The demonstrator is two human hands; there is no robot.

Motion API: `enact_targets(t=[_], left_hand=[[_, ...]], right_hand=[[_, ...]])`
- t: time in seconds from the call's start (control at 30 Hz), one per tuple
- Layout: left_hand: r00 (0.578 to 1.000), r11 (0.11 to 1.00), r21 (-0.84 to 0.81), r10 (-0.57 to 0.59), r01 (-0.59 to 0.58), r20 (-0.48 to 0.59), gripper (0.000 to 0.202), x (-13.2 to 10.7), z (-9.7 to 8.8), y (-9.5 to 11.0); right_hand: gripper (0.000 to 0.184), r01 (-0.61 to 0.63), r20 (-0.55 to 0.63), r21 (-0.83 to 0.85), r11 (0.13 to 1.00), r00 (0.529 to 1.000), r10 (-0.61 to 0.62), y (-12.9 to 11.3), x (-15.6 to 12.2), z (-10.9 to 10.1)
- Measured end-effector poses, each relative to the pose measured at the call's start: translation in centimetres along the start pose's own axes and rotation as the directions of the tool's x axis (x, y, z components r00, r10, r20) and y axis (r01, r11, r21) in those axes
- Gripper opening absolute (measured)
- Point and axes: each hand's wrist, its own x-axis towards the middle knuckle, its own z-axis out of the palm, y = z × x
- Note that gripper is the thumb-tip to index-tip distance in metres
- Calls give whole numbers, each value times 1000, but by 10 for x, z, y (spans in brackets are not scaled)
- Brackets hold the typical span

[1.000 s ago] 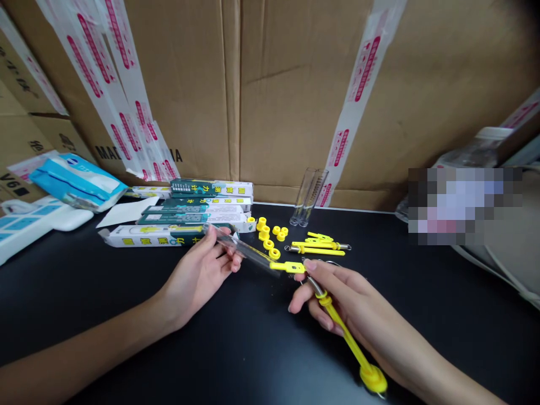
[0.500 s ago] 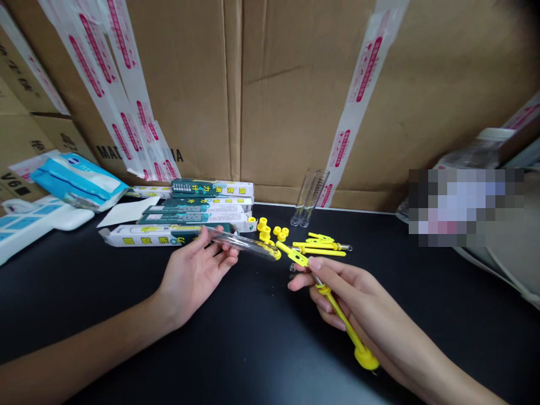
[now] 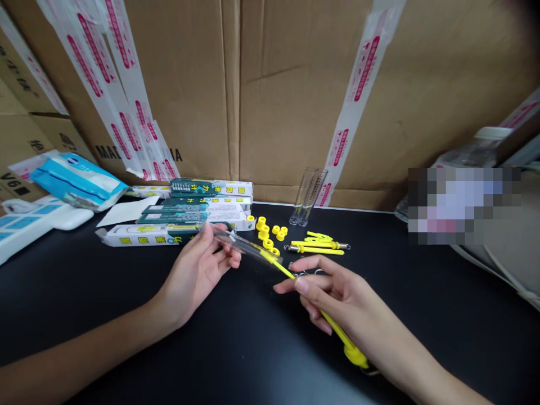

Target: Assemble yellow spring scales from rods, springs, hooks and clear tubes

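My left hand (image 3: 196, 275) pinches the far end of a clear plastic tube (image 3: 241, 242), thumb on top. In my right hand (image 3: 348, 295), between thumb and fingers, is a yellow spring-scale rod (image 3: 285, 271). Its flat front end sits inside the near end of the tube. The rod's yellow end cap (image 3: 355, 355) shows below my right palm, by a metal loop. Several small yellow caps (image 3: 264, 232) lie just beyond the tube. To their right are more yellow spring-scale rods (image 3: 318, 251), some with metal springs and hooks.
Two clear tubes (image 3: 300, 208) stand upright near the cardboard wall (image 3: 316, 107). Printed spring-scale boxes (image 3: 147, 235) are stacked at the back left, beside a blue packet (image 3: 80, 180) and a white power strip (image 3: 37, 222). A plastic bottle (image 3: 476, 149) is at right.
My right hand has moved a little left and down, and the yellow rod's front end has gone from outside the tube to inside it. The left hand has barely moved.
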Motion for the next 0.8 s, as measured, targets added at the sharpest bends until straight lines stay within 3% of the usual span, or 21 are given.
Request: enact_targets(t=[0.37,0.5,0.7,0.8], left_hand=[[999,999,27,33,-32,-25,31,3,-2,-1],[999,998,30,48,-48,-4,33,5,-5,-2],[986,993,60,88,-97,143,22,5,-9,-8],[972,991,76,88,-107,216,31,3,-11,-10]], right_hand=[[34,81,37,-88,993,996,-78,-1,-3,-1],[44,117,7,0,993,993,-117,-1,-1,0],[46,122,-21,83,989,992,-121,4,3,0],[42,110,-12,77,991,994,-109,7,3,-2]])
